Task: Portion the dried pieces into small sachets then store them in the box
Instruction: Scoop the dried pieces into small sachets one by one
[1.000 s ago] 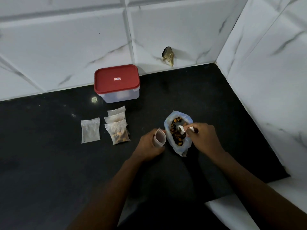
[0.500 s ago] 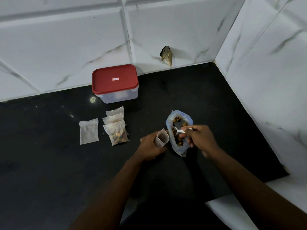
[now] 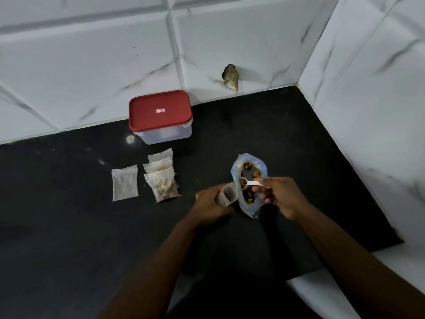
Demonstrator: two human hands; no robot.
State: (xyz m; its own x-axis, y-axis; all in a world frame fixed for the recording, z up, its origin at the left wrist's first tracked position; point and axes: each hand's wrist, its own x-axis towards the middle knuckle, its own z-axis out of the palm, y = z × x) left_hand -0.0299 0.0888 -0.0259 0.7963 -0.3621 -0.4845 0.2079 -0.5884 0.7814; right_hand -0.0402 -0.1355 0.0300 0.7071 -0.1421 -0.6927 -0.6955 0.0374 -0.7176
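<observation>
On black counter (image 3: 69,226), portioning under way. Left hand (image 3: 210,204) grips an open sachet (image 3: 227,194), mouth up. Right hand (image 3: 281,195), at its 3 o'clock, pinches a white spoon (image 3: 253,183) carrying dried pieces (image 3: 242,182) over the source bag (image 3: 249,209); not yet tipped. At 10 o'clock: stacked sachets (image 3: 162,180), front one filled, plus a flat sachet (image 3: 124,183), contents unclear. Box (image 3: 161,120) at 11 o'clock, red lid on. Judgement: storing not begun; roughly midway at best.

The lid label (image 3: 160,110) is too small to read; the left hand (image 3: 208,204) covers most of the sachet (image 3: 229,194).
</observation>
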